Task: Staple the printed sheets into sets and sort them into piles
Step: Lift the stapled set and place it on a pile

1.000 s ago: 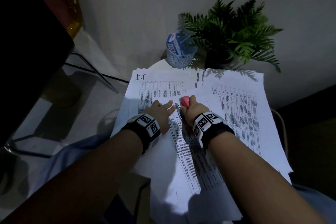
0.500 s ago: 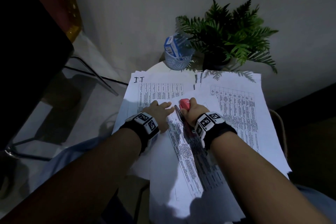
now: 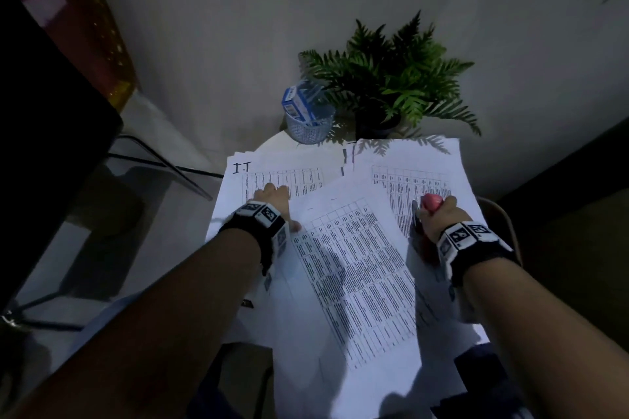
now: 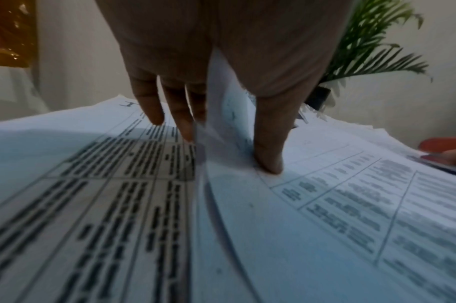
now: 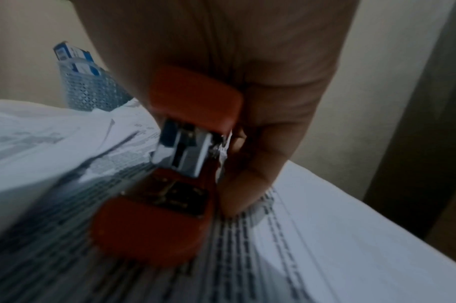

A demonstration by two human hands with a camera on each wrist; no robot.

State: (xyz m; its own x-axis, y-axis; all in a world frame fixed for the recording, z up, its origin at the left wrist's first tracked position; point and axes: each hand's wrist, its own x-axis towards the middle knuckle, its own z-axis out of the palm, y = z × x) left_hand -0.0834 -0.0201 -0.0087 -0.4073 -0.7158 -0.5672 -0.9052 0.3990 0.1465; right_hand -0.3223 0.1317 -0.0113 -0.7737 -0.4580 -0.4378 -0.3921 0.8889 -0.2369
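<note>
text: "i.t" handwritten | on: top-left sheet (image 3: pixel 272 170) | table print unreadable

Printed sheets (image 3: pixel 354 269): thin white paper, matt, smooth, bending where lifted at its edge (image 4: pixel 221 114); black print in ruled tables, blurred in the wrist views

Stapler (image 5: pixel 170 184): red plastic shell, smooth with a dull sheen; magazine and front of bright bare metal, glossy; dark metal plate set in the base

Pen cup (image 3: pixel 309 126): fine mesh, pale blue-grey, matt; metal or plastic cannot be told. Small box (image 3: pixel 296 103) inside it: printed card, blue and white

Fern (image 3: pixel 391 78): green fronds, slight gloss, in a dark matt pot (image 3: pixel 377 124)

Wristbands (image 3: pixel 258 231): black cloth, matt, with white printed marker tags

Wall (image 3: pixel 238 27): plain, matt, pale
</note>
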